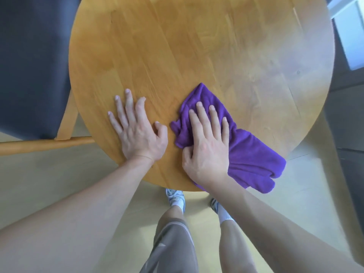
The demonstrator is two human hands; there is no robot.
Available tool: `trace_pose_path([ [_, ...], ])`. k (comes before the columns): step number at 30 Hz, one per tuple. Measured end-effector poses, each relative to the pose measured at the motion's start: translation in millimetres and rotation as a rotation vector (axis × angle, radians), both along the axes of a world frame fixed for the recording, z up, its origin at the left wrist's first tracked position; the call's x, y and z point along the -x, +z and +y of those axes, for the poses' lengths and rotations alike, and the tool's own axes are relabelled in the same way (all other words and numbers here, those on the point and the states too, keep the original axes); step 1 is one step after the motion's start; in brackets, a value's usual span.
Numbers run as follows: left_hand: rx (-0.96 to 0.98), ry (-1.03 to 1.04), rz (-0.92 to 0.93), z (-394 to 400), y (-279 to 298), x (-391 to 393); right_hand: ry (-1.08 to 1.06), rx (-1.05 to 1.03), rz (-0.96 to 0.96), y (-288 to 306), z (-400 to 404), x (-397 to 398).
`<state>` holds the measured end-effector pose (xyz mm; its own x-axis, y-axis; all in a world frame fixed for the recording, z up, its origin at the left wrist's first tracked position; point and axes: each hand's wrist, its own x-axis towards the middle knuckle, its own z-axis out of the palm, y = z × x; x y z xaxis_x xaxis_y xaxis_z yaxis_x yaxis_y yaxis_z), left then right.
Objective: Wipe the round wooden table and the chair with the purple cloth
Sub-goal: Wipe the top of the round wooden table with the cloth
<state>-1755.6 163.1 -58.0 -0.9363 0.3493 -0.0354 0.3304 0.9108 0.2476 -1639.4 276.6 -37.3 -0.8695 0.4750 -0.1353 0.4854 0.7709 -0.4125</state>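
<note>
The round wooden table (197, 56) fills the upper middle of the head view. A crumpled purple cloth (250, 154) lies on its near right part, one end hanging over the front edge. My right hand (206, 142) presses flat on the cloth with straight fingers, thumb tucked against a fold. My left hand (137, 131) rests flat on the bare wood to the left of the cloth, fingers spread. The chair (29, 66) with a dark seat and light wooden frame stands at the table's left.
A wooden chair rail (45, 144) runs along the left, close under the table's edge. My legs and shoes (175, 200) stand on the pale floor in front of the table. Dark furniture (346, 125) stands at the right.
</note>
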Motion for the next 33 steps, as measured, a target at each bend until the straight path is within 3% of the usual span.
trace_pose_path([
  [6,0.001,-0.02,-0.004,1,1,0,0.593,-0.063,0.011,-5,28,-34],
  [8,0.006,-0.021,-0.012,1,0,1,0.656,-0.06,0.033,-9,60,-25],
  [10,0.019,-0.025,-0.015,2,0,2,0.503,-0.065,0.036,-10,81,-12],
  [12,0.029,-0.037,-0.021,2,1,1,0.215,-0.08,0.045,-9,82,0],
  [18,0.068,-0.049,-0.056,1,2,2,-0.725,0.093,0.054,13,-2,79],
  [21,0.099,-0.079,-0.055,-2,0,4,-0.67,0.159,0.048,15,-34,96],
  [26,0.023,-0.052,-0.037,1,2,3,-0.109,0.268,0.083,10,16,36],
  [28,0.017,-0.045,-0.033,1,4,2,0.016,0.227,0.065,8,44,13],
  [30,0.025,-0.041,-0.042,2,5,2,-0.077,0.192,0.086,7,55,0],
  [33,0.043,-0.043,-0.041,2,4,2,-0.417,0.136,0.13,7,28,8],
])
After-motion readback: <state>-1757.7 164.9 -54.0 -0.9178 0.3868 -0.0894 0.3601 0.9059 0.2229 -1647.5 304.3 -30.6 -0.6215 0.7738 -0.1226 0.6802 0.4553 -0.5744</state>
